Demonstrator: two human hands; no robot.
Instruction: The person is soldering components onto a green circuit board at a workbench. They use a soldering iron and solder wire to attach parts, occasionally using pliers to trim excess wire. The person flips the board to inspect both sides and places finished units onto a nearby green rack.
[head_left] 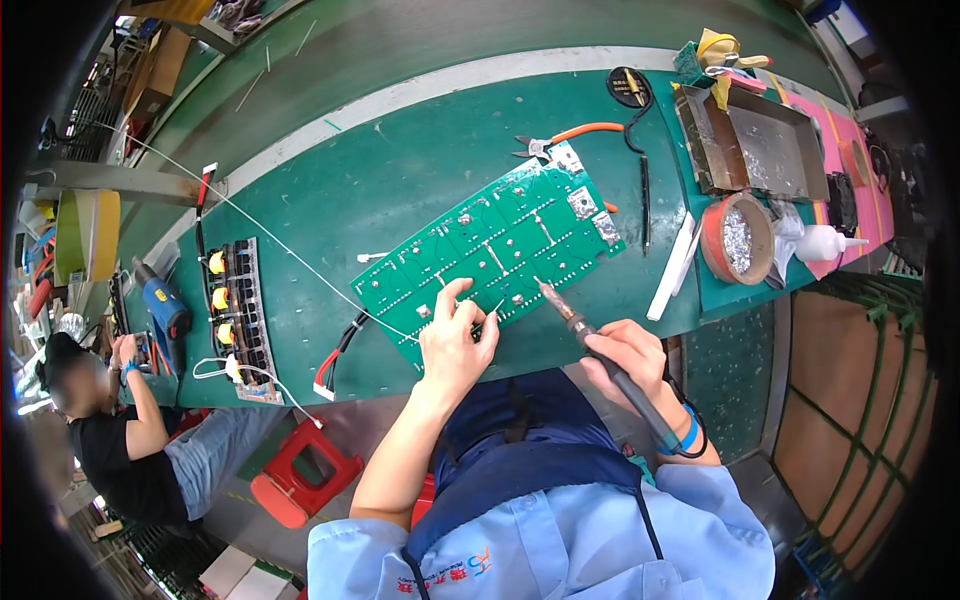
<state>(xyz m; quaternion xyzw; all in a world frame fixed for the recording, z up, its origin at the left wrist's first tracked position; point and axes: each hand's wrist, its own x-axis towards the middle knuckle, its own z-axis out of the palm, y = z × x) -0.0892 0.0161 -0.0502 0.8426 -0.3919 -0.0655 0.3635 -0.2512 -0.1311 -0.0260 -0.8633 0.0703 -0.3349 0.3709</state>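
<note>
A green circuit board [470,250] lies slanted on the green bench in front of me, with several shiny solder spots on it. My right hand [630,360] is closed around a soldering iron [620,375], whose tip points at the board's near right edge. Over the board's near edge, my left hand [458,340] pinches a thin solder wire [265,226]. That wire stretches from the far left to the hand, and a short end shows past the thumb. Contact between iron tip and board is hard to tell.
Orange-handled cutters [538,147] lie partly under the board. At right are a metal tray [775,150], a round container of solder scraps [720,240], a white bottle [822,243] and a white strip [672,270]. A component rack [243,310] and another person [130,430] are at left.
</note>
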